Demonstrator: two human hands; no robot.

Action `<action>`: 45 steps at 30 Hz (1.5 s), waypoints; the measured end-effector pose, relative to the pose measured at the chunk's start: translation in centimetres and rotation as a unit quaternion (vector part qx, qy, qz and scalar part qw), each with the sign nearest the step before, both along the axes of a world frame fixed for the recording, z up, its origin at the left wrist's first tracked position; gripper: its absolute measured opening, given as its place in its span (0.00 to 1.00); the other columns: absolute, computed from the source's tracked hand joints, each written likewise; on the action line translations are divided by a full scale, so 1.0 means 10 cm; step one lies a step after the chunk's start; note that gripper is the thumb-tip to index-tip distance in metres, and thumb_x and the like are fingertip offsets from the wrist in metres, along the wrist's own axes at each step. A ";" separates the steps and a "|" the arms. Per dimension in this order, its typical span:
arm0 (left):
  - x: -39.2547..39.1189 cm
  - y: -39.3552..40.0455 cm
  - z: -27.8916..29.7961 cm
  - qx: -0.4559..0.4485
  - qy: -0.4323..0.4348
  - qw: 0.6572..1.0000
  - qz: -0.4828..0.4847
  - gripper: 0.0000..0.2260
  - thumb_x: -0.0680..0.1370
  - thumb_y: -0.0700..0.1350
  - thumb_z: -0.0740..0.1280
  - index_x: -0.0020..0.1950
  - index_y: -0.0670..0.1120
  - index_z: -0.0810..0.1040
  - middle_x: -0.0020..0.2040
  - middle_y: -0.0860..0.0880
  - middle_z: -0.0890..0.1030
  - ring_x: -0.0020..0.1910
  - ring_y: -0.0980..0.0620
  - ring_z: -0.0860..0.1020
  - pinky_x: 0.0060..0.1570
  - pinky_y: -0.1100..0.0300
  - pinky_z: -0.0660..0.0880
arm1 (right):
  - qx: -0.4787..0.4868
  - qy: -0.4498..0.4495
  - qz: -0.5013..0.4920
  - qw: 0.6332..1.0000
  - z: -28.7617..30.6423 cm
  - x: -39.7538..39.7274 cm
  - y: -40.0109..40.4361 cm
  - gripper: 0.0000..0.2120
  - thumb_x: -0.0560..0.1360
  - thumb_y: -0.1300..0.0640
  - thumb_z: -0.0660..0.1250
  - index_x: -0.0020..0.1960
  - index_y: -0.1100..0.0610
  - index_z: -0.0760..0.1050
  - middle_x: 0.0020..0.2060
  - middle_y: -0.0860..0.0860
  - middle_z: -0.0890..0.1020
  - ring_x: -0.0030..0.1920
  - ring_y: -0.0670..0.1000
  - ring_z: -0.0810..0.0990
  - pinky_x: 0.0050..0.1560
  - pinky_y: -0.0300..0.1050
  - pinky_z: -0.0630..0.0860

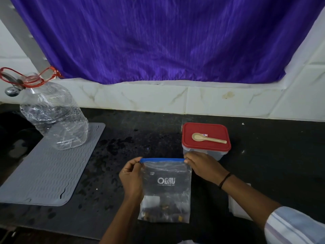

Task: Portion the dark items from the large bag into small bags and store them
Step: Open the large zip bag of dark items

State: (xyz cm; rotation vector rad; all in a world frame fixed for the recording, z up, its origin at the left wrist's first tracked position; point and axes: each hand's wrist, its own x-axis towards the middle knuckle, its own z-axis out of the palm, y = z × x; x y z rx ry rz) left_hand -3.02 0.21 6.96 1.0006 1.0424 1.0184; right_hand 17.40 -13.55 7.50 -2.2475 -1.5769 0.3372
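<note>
**Both hands hold a zip bag by its blue seal at a dark counter**

A clear zip bag (165, 191) with a blue seal strip (162, 160) stands upright near the front edge of a black speckled counter (140, 138), its white printed logo reading in mirror image. Dark items (163, 211), with a few yellowish bits among them, lie heaped at the bottom of the bag. The left hand (131, 178) pinches the left end of the blue strip between thumb and curled fingers, and the right hand (204, 167) pinches the right end in the same way, so the strip is stretched level between them. A dark band (225, 180) circles the right wrist, and a pale striped sleeve (295, 226) covers the arm further back.

Just behind the bag and to its right sits a clear container with a red lid (205, 138); the right hand is close in front of it, and whether they touch cannot be told. A beige spoon (208, 138) lies flat on the lid. Right of the bag, partly hidden by the right forearm, a white flat thing (241, 206) lies on the counter. Well to the left of the bag is a grey ribbed mat (44, 173), and on its far end a large clear plastic bottle (54, 115) with a red handle leans. Behind everything, a purple curtain (167, 37) hangs above a white marbled tile wall (228, 101).
</note>
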 end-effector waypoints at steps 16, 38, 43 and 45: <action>-0.01 0.35 0.26 0.239 0.207 0.902 -0.295 0.07 0.78 0.38 0.70 0.44 0.45 0.87 0.40 0.55 0.86 0.41 0.62 0.82 0.44 0.71 0.75 | 0.087 0.049 0.007 0.995 0.09 -0.19 -0.06 0.07 0.82 0.57 0.59 0.53 0.55 0.76 0.48 0.46 0.75 0.46 0.44 0.74 0.47 0.44 0.75; 0.21 -0.03 0.40 0.128 0.245 0.824 -0.495 0.12 0.79 0.44 0.68 0.42 0.36 0.77 0.34 0.39 0.75 0.33 0.50 0.72 0.37 0.55 0.69 | 0.245 0.369 -0.302 0.844 0.11 -0.95 0.17 0.28 0.74 0.59 0.71 0.71 0.51 0.65 0.62 0.47 0.71 0.58 0.47 0.75 0.59 0.43 0.75; 0.09 -0.31 0.33 0.057 0.141 0.921 -0.358 0.18 0.80 0.49 0.66 0.42 0.34 0.76 0.36 0.33 0.75 0.35 0.45 0.73 0.39 0.49 0.71 | 0.168 0.446 -0.310 0.823 0.20 -0.92 0.13 0.11 0.72 0.57 0.71 0.54 0.51 0.77 0.46 0.49 0.84 0.48 0.51 0.83 0.52 0.53 0.81; 0.07 -0.37 0.34 0.025 0.115 0.944 -0.308 0.17 0.83 0.45 0.64 0.38 0.36 0.76 0.32 0.39 0.76 0.31 0.48 0.73 0.36 0.53 0.72 | 0.139 0.362 -0.295 0.873 0.26 -0.92 0.10 0.11 0.73 0.58 0.71 0.53 0.49 0.75 0.49 0.46 0.80 0.49 0.47 0.80 0.51 0.47 0.80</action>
